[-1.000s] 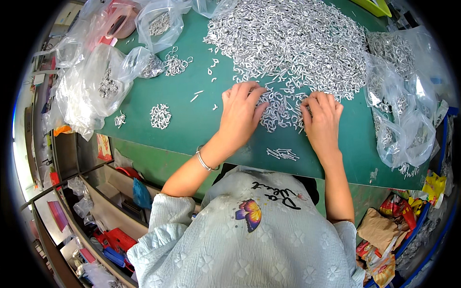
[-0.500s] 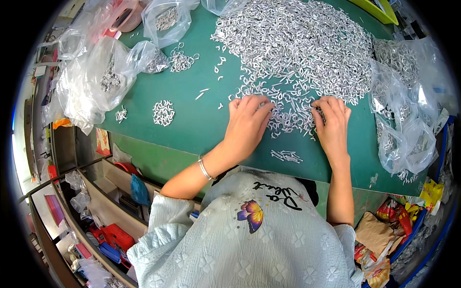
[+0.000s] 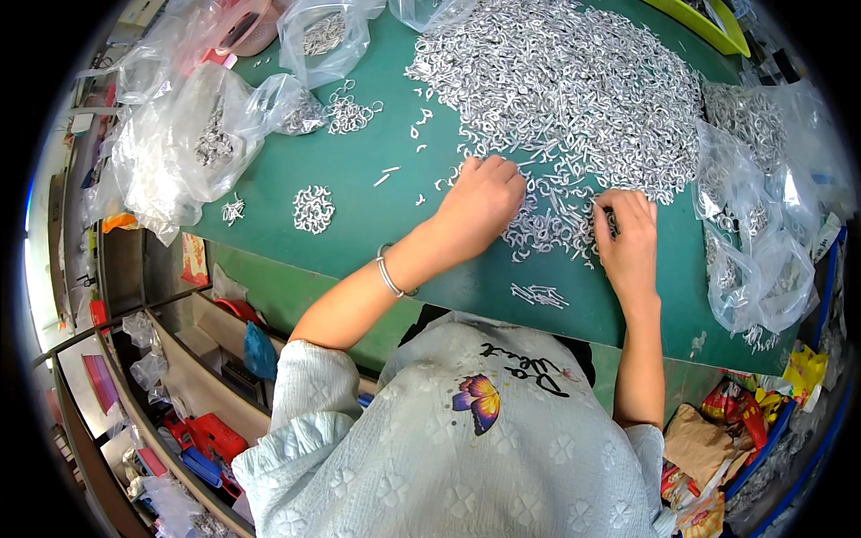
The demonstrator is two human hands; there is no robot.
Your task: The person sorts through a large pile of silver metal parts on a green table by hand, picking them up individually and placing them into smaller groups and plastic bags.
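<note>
A big heap of small silver metal pieces [image 3: 556, 81], many of them curved or hook-shaped, covers the far middle and right of the green table [image 3: 377, 242]. My left hand [image 3: 489, 195] has its fingers curled in at the heap's near left edge; whatever they hold is hidden. Over the near right part of the loose pieces is my right hand [image 3: 631, 235], its thumb and fingertips drawn together, their contents too small to make out. Between the hands lies a loose spread of curved pieces [image 3: 549, 220]. Closer to me sits a small group of thin straight pins [image 3: 539, 295].
To the left are a round cluster of curved pieces [image 3: 313, 210], a smaller one [image 3: 233, 210] and some linked rings [image 3: 352, 115]. Clear plastic bags [image 3: 179, 152] stand at the far left; more bags [image 3: 758, 269] lie at the right edge. A yellow-green tray [image 3: 717, 31] is at the back right.
My left hand has moved slightly right and up, its fingers now more curled in. My right hand has shifted a little toward me. The view has moved slightly.
</note>
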